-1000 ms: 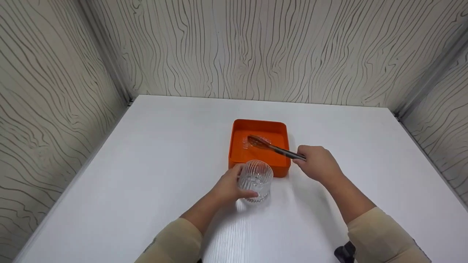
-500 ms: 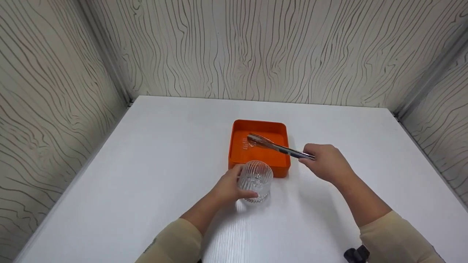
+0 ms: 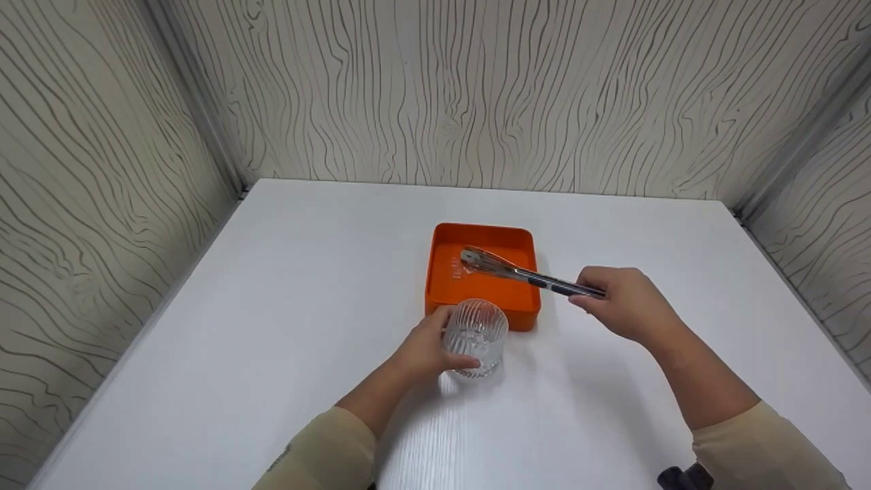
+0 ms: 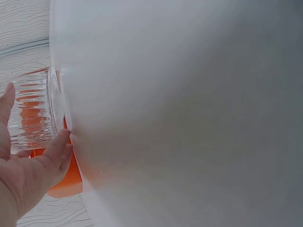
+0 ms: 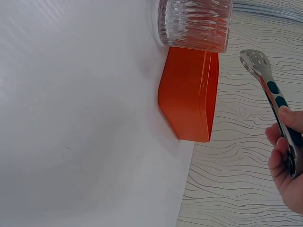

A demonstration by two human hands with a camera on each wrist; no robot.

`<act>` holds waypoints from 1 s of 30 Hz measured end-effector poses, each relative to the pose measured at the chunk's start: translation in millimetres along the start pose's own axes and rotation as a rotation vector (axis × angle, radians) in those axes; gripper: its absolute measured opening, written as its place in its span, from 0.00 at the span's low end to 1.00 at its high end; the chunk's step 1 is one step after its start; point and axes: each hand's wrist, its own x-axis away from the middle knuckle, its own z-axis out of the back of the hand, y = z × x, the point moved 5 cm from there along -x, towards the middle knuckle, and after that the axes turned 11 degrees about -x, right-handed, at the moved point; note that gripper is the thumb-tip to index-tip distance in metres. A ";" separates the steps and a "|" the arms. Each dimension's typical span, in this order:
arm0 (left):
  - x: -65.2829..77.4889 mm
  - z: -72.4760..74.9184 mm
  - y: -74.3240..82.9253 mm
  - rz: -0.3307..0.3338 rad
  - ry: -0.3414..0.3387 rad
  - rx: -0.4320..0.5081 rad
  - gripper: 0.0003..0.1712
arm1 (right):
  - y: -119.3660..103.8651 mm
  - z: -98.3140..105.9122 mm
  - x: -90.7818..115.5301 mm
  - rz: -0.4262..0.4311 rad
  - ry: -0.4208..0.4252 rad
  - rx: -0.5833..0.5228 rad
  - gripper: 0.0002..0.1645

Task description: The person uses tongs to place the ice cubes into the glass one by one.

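Note:
My left hand holds a clear ribbed glass, which stands on the white table in front of an orange tray. The thumb lies along its near side, and the other fingers are partly hidden behind it. Metal tongs with dark grip patches are gripped in my right hand, right of the tray. Their slotted heads hang over the tray; in the right wrist view, the tong heads are close together. Small clear pieces lie on the tray's floor, partly covered by the tongs.
The white table spreads out on all sides of the tray. Wood-grain patterned panels enclose it at the back and both sides. A dark strapped device sits at the right sleeve.
My right hand has moved to the right and slightly up, drawing the tongs with it; their heads stay over the tray. The left hand and glass have not moved.

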 end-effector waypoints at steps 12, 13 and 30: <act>-0.1 -0.2 0.9 -0.008 0.006 -0.006 0.47 | 6.3 7.3 7.2 0.082 -0.059 -0.073 0.04; -0.1 -0.1 1.0 -0.009 0.006 -0.006 0.47 | 7.2 7.2 7.6 0.085 -0.067 -0.075 0.04; -0.4 -1.1 0.1 0.027 0.005 -0.016 0.49 | 11.7 6.7 13.6 0.169 -0.121 -0.120 0.07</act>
